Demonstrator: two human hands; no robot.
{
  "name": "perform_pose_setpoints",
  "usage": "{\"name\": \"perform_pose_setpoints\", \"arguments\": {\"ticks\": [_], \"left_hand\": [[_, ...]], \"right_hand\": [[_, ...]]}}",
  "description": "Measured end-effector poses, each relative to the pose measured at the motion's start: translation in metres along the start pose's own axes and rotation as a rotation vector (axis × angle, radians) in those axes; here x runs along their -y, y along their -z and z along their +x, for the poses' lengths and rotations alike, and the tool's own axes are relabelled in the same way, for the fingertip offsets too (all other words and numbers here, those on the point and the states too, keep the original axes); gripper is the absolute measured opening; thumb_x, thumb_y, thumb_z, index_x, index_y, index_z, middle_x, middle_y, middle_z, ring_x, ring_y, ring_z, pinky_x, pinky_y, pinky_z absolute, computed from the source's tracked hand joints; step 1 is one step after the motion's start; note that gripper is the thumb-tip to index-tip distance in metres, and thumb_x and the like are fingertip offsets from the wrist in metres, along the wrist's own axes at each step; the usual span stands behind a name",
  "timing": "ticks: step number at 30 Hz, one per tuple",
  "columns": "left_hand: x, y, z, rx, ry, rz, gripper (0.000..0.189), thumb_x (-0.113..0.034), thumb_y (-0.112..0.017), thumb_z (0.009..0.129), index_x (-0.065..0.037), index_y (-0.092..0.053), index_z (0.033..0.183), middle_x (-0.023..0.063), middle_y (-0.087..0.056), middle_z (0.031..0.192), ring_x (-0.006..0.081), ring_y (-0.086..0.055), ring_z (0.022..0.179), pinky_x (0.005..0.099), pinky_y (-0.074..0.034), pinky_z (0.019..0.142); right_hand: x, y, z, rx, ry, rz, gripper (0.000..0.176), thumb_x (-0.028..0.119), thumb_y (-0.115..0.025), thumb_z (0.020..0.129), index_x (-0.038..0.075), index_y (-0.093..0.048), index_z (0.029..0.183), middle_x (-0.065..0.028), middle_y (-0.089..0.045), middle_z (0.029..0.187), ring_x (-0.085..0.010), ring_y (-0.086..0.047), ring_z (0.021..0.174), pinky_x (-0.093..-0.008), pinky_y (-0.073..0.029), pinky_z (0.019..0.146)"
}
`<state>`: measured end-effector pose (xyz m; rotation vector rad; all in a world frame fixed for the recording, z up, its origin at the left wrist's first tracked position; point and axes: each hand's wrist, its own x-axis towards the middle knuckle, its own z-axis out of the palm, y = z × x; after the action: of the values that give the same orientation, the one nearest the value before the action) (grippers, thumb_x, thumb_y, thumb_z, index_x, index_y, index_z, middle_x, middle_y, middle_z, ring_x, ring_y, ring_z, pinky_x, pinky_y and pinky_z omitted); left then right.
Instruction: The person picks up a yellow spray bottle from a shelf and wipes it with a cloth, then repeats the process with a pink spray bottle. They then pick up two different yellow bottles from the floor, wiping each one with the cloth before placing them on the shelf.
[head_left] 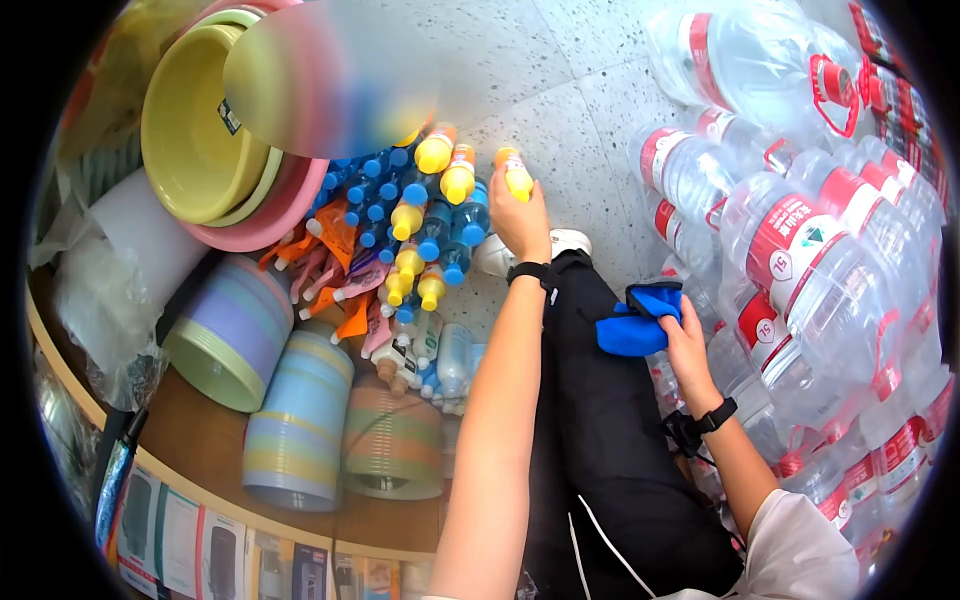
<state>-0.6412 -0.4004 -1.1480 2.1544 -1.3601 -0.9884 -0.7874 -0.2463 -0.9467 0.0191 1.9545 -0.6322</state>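
My left hand [520,222] is closed round a small bottle [516,176] with yellow contents and an orange label, held above the speckled floor. Just left of it stand similar yellow bottles [457,176] among several blue-capped bottles [430,230]. My right hand [686,345] grips a folded bright blue cloth [640,325] with a dark patch, beside my black-trousered leg. Further left of my left arm lie orange and pink pouches [345,235] with white caps.
Large clear water bottles [800,240] with red labels are piled on the right. Stacked yellow and pink basins [200,120] stand upper left, above striped bins [300,420]. A wooden shelf edge [240,520] curves along the lower left. Something blurred covers part of the top.
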Motion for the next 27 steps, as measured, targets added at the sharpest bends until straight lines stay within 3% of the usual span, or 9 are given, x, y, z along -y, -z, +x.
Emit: {"name": "perform_pose_setpoints", "arguments": {"ticks": [4,7,11,15,18,21,22,24,27], "left_hand": [[0.000,0.008,-0.001,-0.029,-0.041,0.010,0.047,-0.015,-0.079,0.071,-0.002,-0.066,0.115,0.0203,-0.071,0.097,0.0356,-0.068,0.086,0.0414,-0.053,0.078],[-0.013,0.035,-0.015,0.011,0.003,-0.091,0.047,-0.017,-0.079,0.071,-0.005,-0.067,0.115,0.0212,-0.070,0.096,0.0355,-0.068,0.085,0.0418,-0.053,0.075],[-0.067,0.137,-0.072,0.052,-0.118,-0.092,0.043,-0.018,-0.080,0.073,-0.007,-0.066,0.112,0.0185,-0.071,0.095,0.0353,-0.069,0.086,0.0418,-0.054,0.077],[-0.114,0.228,-0.116,0.087,0.002,-0.143,0.051,-0.019,-0.085,0.071,-0.006,-0.063,0.115,0.0155,-0.072,0.097,0.0279,-0.072,0.088,0.0361,-0.056,0.078],[-0.157,0.319,-0.162,0.091,-0.006,-0.180,0.053,-0.014,-0.085,0.070,-0.006,-0.063,0.118,0.0153,-0.071,0.104,0.0281,-0.071,0.089,0.0354,-0.056,0.080],[-0.209,0.416,-0.214,0.065,-0.136,-0.150,0.055,-0.012,-0.085,0.068,-0.007,-0.064,0.118,0.0149,-0.070,0.109,0.0293,-0.070,0.093,0.0360,-0.055,0.082],[-0.220,0.439,-0.228,0.057,-0.126,-0.167,0.057,-0.012,-0.086,0.066,-0.007,-0.064,0.118,0.0147,-0.070,0.111,0.0300,-0.069,0.095,0.0364,-0.054,0.084],[-0.242,0.498,-0.264,0.130,-0.154,-0.193,0.064,-0.012,-0.086,0.059,-0.007,-0.065,0.118,0.0149,-0.067,0.119,0.0336,-0.066,0.103,0.0386,-0.051,0.089],[-0.262,0.566,-0.321,0.058,-0.183,-0.174,0.066,-0.017,-0.086,0.062,-0.004,-0.063,0.122,0.0173,-0.068,0.115,0.0331,-0.067,0.101,0.0388,-0.051,0.088]], "right_hand": [[0.004,0.004,0.003,0.078,-0.057,0.039,0.040,0.008,-0.052,0.096,-0.001,-0.046,0.135,-0.0056,-0.057,0.121,-0.0121,-0.053,0.109,-0.0267,-0.043,0.095],[0.017,0.003,-0.008,-0.067,0.011,-0.062,0.056,0.008,-0.062,0.091,0.000,-0.036,0.140,-0.0095,-0.056,0.120,-0.0134,-0.054,0.107,-0.0280,-0.047,0.089],[0.055,0.019,-0.047,-0.029,0.214,-0.162,0.088,0.009,-0.079,0.077,-0.002,-0.024,0.144,-0.0182,-0.045,0.134,-0.0244,-0.050,0.119,-0.0332,-0.044,0.100],[0.100,0.010,-0.099,-0.076,0.425,-0.420,0.103,0.015,-0.085,0.073,-0.002,-0.015,0.147,-0.0234,-0.036,0.141,-0.0276,-0.044,0.127,-0.0351,-0.042,0.103],[0.169,-0.002,-0.182,0.214,0.167,-0.112,0.086,0.016,-0.080,0.081,0.002,-0.024,0.146,-0.0208,-0.042,0.138,-0.0256,-0.040,0.131,-0.0351,-0.038,0.106],[0.202,-0.003,-0.260,0.445,0.302,-0.226,0.051,0.026,-0.069,0.091,0.006,-0.049,0.133,-0.0064,-0.053,0.129,-0.0172,-0.051,0.118,-0.0296,-0.040,0.100],[0.217,-0.004,-0.285,0.655,0.145,-0.141,0.045,0.025,-0.068,0.092,0.006,-0.054,0.130,-0.0041,-0.057,0.124,-0.0133,-0.051,0.116,-0.0303,-0.036,0.103],[0.247,-0.003,-0.346,0.864,0.038,-0.195,0.037,0.021,-0.066,0.093,0.006,-0.059,0.126,-0.0026,-0.059,0.120,-0.0117,-0.049,0.117,-0.0294,-0.034,0.104],[0.262,0.004,-0.417,1.289,0.095,-0.216,0.047,0.002,-0.060,0.085,0.006,-0.056,0.131,-0.0045,-0.046,0.137,-0.0151,-0.045,0.126,-0.0291,-0.032,0.108]]}}
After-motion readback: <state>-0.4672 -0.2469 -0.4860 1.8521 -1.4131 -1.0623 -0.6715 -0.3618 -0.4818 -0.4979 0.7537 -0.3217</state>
